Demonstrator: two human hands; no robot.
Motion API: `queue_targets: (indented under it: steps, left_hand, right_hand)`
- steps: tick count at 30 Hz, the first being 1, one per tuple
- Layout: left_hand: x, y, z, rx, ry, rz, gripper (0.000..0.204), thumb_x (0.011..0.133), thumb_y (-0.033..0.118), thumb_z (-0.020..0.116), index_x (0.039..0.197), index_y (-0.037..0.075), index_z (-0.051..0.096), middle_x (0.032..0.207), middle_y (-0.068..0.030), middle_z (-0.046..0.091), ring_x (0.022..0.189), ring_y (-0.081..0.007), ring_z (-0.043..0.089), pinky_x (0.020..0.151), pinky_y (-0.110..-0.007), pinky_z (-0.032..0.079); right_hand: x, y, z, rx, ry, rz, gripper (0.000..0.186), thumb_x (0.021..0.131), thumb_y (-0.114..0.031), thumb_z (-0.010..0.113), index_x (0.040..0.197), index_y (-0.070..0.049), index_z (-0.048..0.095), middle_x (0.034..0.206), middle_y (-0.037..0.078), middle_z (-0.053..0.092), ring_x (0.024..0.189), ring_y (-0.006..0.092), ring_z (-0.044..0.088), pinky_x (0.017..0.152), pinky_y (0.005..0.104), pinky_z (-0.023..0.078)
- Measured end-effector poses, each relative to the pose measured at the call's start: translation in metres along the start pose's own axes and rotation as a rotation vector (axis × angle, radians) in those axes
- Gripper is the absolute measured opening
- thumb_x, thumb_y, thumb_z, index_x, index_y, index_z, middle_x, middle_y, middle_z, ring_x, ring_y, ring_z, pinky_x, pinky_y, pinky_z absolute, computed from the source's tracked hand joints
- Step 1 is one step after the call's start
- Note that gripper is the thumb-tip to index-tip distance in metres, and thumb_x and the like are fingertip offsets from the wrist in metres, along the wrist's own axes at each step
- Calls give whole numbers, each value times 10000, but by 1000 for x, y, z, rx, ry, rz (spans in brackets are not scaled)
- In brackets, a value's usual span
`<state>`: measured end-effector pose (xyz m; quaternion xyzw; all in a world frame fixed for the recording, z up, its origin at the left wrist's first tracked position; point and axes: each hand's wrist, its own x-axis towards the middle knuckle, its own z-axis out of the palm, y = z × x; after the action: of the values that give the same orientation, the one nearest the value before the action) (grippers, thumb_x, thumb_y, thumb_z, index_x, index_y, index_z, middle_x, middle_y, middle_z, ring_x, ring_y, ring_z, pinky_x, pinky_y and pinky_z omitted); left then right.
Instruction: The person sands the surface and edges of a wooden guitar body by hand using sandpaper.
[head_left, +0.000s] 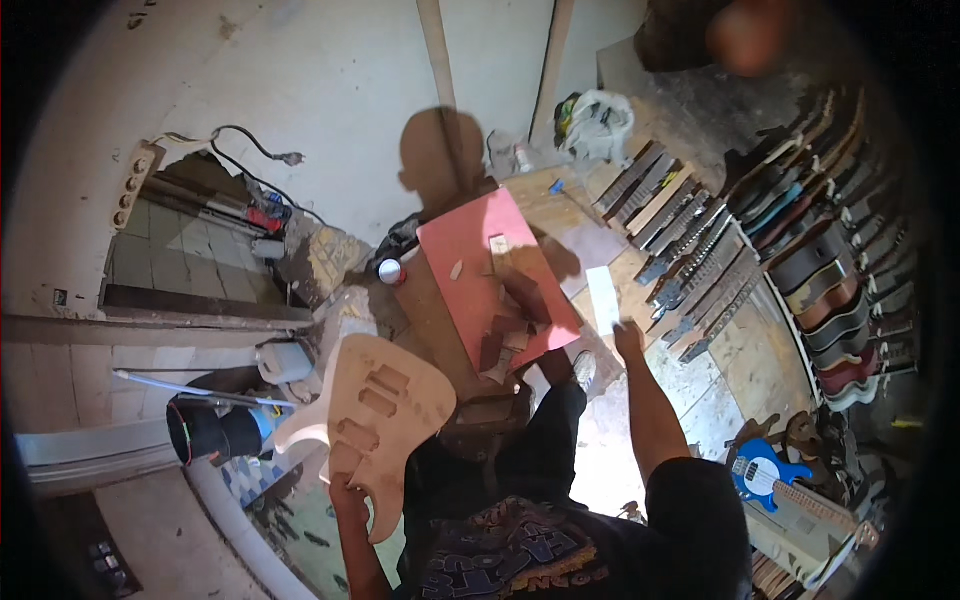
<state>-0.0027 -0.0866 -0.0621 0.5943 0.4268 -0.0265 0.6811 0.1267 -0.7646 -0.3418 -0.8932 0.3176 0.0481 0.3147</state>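
On my left side, an unpainted wooden electric guitar body (395,400) with routed cavities is held tilted, its flat face showing. My left hand (347,492) is closed around its edge by the lower horn; some of the fingers are hidden behind the wood. My right arm reaches forward, and my right hand (628,340) is closed on the lower end of a flat white strip (602,298). Between my hands, in front of me, lies a pink board (460,265) with torn brown pieces of what looks like sandpaper (505,340) on it.
A small open can (391,271) stands left of the board. Several guitar necks (690,250) lie in a row at right, beside a rack of guitar bodies (825,290). A blue guitar (762,475) lies at lower right. A black bucket (210,430) and power strip (132,185) are at left.
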Motion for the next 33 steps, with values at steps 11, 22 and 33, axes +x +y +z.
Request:
queue_targets:
  steps: [11,22,33]
  left_hand:
    - [93,-5,3,99,-46,-131,465,768,-12,556,1225,-17,473,1146,-150,595,996,-292,659,744,-416,605]
    - [95,-17,-24,5,92,-329,560,741,15,610,1285,2,478,1207,-154,594,1096,-309,639,851,-440,581]
    - [111,-31,-24,-84,115,-328,599,741,49,627,1321,12,481,1239,-157,599,1135,-322,630,904,-462,564]
  right_hand:
    - [60,-313,257,205,-292,-420,372,870,-138,694,1224,-32,656,1165,237,666,1067,381,663,911,464,546]
    - [132,-327,383,-509,-169,-794,322,917,-248,654,1219,-145,699,1164,91,694,973,340,694,821,492,534]
    - [51,-524,381,195,-465,-598,287,910,-213,757,1119,-21,711,1003,202,701,901,315,694,801,416,548]
